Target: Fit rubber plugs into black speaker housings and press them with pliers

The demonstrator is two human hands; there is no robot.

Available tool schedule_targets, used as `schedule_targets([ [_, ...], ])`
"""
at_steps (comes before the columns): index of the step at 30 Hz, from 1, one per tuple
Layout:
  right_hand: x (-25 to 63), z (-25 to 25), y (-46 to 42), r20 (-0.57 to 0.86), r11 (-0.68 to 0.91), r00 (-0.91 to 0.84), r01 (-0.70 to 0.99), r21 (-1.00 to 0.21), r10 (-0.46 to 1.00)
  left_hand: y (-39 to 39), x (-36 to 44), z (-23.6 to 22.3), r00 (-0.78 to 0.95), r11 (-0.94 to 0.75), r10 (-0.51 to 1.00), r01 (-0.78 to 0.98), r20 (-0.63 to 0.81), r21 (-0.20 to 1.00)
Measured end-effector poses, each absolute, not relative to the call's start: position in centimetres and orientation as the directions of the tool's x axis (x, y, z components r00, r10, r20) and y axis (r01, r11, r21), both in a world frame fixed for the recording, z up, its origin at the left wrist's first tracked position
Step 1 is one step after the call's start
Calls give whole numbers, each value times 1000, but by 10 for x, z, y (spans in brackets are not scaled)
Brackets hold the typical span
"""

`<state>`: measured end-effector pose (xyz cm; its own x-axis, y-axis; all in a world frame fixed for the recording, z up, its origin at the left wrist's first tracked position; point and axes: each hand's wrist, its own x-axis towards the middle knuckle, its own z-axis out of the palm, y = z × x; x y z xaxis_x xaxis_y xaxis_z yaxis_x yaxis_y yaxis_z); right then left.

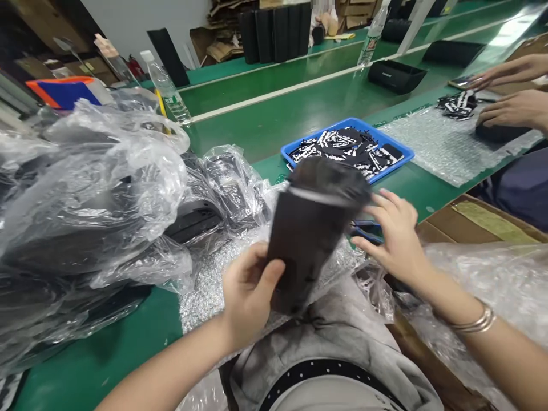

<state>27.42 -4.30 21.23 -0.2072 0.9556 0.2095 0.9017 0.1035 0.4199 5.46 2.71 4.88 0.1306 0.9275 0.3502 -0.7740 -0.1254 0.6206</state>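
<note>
My left hand (252, 285) grips a long black plastic housing (306, 245) near its lower end, thumb on the facing side. The housing is tilted and slightly blurred by motion. Beside its upper right edge is my right hand (391, 237), fingers spread and holding nothing; whether the fingertips touch the housing I cannot tell. Under that hand lies a blue-edged item (367, 228), mostly hidden. Bubble wrap (205, 291) covers the bench below the housing. Just behind stands a blue tray (396, 165) with several small black-and-white strips in it.
Plastic-bagged black parts (98, 200) are heaped on the left, near a water bottle (165, 85). A co-worker's hands (514, 94) work at the right over more bubble wrap (436, 142). Black housings (396, 75) stand along the green bench (257, 120). A cardboard box (449, 225) is at lower right.
</note>
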Motion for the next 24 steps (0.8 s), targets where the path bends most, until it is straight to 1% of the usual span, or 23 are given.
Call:
schedule_targets([
  [1, 260, 198, -39, 256, 105, -188, 946, 305, 948, 26, 55, 50, 162, -3, 964, -790, 212, 613],
  [2, 244, 185, -34, 300, 114, -120, 993, 40, 946, 27, 55, 50, 198, 94, 974, -801, 113, 591],
  [3, 228, 173, -30, 277, 102, -41, 973, -209, 960, 28, 56, 50, 230, 157, 972, -806, 57, 571],
  [4, 214, 164, -25, 218, 72, 21, 909, -410, 976, 30, 56, 50, 252, 187, 967, -804, 39, 564],
  [5, 200, 156, -20, 153, 26, 70, 834, -551, 986, 33, 56, 50, 255, 181, 965, -798, 51, 575],
  [6, 188, 152, -14, 96, -17, 99, 775, -632, 990, 35, 56, 50, 245, 146, 966, -787, 86, 599],
  [7, 179, 150, -8, 64, -44, 119, 733, -679, 991, 36, 56, 50, 232, 98, 963, -770, 135, 630],
  [9, 165, 151, 5, 55, -64, 147, 693, -718, 988, 39, 54, 50, 208, -21, 944, -737, 256, 675],
  [12, 156, 157, 16, 86, -72, 180, 720, -690, 980, 41, 52, 49, 191, -141, 906, -706, 378, 694],
  [15, 156, 156, 11, 105, -79, 194, 751, -655, 975, 44, 53, 45, 200, -171, 896, -669, 397, 723],
  [18, 162, 145, -11, 77, -112, 218, 735, -669, 973, 48, 55, 42, 237, -127, 902, -653, 361, 747],
  [21, 167, 130, -43, -18, -176, 230, 691, -701, 973, 49, 55, 42, 242, -109, 903, -671, 356, 733],
  [23, 166, 121, -63, -90, -226, 237, 645, -730, 967, 47, 55, 42, 207, -167, 891, -678, 404, 716],
  [24, 166, 118, -71, -116, -252, 253, 613, -749, 960, 45, 56, 40, 187, -223, 871, -673, 454, 705],
])
